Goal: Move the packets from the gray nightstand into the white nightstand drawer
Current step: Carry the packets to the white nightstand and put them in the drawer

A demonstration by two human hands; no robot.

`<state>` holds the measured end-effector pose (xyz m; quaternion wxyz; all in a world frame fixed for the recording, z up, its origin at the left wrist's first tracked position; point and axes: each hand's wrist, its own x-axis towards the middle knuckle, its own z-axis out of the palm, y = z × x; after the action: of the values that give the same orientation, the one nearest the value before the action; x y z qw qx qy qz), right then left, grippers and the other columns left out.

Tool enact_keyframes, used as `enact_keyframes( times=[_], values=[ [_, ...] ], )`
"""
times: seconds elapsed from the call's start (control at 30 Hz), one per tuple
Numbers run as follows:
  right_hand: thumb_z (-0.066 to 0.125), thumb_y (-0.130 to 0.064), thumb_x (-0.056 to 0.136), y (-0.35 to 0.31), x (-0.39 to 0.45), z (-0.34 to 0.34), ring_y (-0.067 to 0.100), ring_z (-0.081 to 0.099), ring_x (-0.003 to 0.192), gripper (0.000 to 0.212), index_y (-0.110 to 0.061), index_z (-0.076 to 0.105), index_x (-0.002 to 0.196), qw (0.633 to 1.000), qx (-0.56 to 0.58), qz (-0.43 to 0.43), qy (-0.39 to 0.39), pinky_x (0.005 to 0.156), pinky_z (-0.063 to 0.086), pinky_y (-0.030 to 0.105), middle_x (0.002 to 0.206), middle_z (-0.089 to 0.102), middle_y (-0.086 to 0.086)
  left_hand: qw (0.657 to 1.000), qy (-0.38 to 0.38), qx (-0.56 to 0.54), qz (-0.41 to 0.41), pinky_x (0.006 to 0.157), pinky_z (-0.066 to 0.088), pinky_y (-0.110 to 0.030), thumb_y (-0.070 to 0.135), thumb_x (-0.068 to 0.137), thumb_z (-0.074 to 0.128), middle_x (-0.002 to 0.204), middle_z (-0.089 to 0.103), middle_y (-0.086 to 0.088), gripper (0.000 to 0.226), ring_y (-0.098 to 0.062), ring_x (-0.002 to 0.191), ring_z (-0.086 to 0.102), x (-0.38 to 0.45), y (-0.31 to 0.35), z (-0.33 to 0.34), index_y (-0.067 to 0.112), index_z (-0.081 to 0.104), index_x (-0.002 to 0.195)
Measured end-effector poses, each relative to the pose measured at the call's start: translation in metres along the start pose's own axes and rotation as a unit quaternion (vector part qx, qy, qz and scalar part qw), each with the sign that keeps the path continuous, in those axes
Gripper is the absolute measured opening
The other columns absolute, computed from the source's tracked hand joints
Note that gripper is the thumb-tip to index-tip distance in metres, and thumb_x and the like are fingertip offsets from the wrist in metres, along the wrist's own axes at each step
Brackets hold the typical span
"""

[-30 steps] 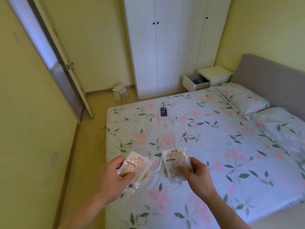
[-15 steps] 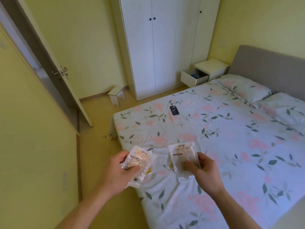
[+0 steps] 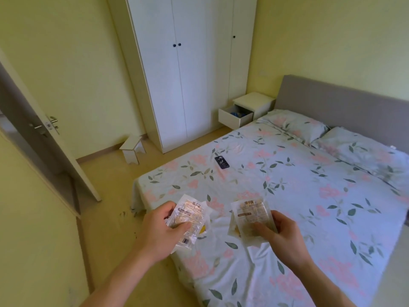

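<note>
A bed in floral sheets is filling the right side, two pillows lying against its gray headboard. A dark phone is lying on the sheet. A white wardrobe is standing closed, a small white stool sitting beside it, near an open door.
</note>
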<state>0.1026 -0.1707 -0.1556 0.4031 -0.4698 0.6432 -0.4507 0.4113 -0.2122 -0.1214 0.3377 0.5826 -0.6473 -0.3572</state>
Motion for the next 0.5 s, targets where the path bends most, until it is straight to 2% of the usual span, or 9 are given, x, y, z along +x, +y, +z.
enact_keyframes(
  times=[0.1, 0.2, 0.27, 0.37, 0.43, 0.5],
  values=[
    [0.070, -0.008, 0.093, -0.007, 0.027, 0.024, 0.015, 0.076, 0.086, 0.016, -0.019, 0.075, 0.103, 1.000, -0.002, 0.006, 0.011, 0.081, 0.062, 0.041, 0.092, 0.080, -0.004, 1.000, -0.010, 0.007, 0.018, 0.070, 0.056, -0.051, 0.030, 0.077, 0.084, 0.079, 0.072, 0.000, 0.025, -0.027, 0.077, 0.068, 0.037, -0.013, -0.018, 0.018, 0.064, 0.084],
    [0.071, -0.010, 0.092, -0.016, 0.067, 0.057, 0.015, 0.076, 0.083, 0.013, -0.020, 0.075, 0.100, 1.000, -0.012, 0.006, 0.014, 0.078, 0.062, 0.038, 0.088, 0.079, -0.004, 1.000, -0.011, 0.007, 0.020, 0.071, 0.057, -0.048, 0.023, 0.079, 0.085, 0.080, 0.073, 0.004, 0.021, -0.022, 0.077, 0.069, 0.086, -0.026, -0.041, 0.022, 0.065, 0.083],
    [0.071, -0.011, 0.092, -0.025, 0.099, 0.081, 0.016, 0.075, 0.080, 0.011, -0.020, 0.075, 0.096, 1.000, -0.016, 0.006, 0.012, 0.074, 0.062, 0.037, 0.085, 0.079, -0.003, 1.000, -0.009, 0.011, 0.013, 0.072, 0.058, -0.051, 0.025, 0.079, 0.085, 0.081, 0.073, 0.003, 0.021, -0.025, 0.079, 0.070, 0.122, -0.033, -0.059, 0.021, 0.065, 0.085],
    [0.071, -0.009, 0.092, -0.050, 0.149, 0.116, 0.018, 0.075, 0.079, 0.010, -0.018, 0.076, 0.094, 1.000, -0.015, 0.004, 0.006, 0.066, 0.060, 0.027, 0.083, 0.079, -0.001, 1.000, -0.010, 0.014, 0.011, 0.072, 0.060, -0.053, 0.032, 0.078, 0.083, 0.084, 0.074, 0.003, 0.024, -0.024, 0.081, 0.071, 0.174, -0.042, -0.087, 0.020, 0.065, 0.088],
    [0.071, -0.009, 0.092, -0.071, 0.184, 0.138, 0.015, 0.075, 0.075, 0.009, -0.017, 0.075, 0.094, 1.000, -0.011, -0.002, -0.001, 0.059, 0.055, 0.019, 0.081, 0.078, -0.001, 1.000, -0.002, 0.008, 0.011, 0.070, 0.062, -0.046, 0.024, 0.080, 0.084, 0.086, 0.076, 0.008, 0.018, -0.017, 0.081, 0.073, 0.207, -0.048, -0.106, 0.021, 0.069, 0.091],
    [0.071, -0.014, 0.092, -0.088, 0.215, 0.162, 0.012, 0.074, 0.073, 0.007, -0.020, 0.075, 0.093, 1.000, -0.016, -0.003, -0.008, 0.056, 0.055, 0.021, 0.081, 0.078, -0.003, 1.000, 0.010, -0.002, 0.012, 0.067, 0.062, -0.034, 0.012, 0.082, 0.084, 0.089, 0.077, 0.013, 0.019, -0.009, 0.081, 0.074, 0.234, -0.056, -0.126, 0.024, 0.072, 0.092]
  ],
)
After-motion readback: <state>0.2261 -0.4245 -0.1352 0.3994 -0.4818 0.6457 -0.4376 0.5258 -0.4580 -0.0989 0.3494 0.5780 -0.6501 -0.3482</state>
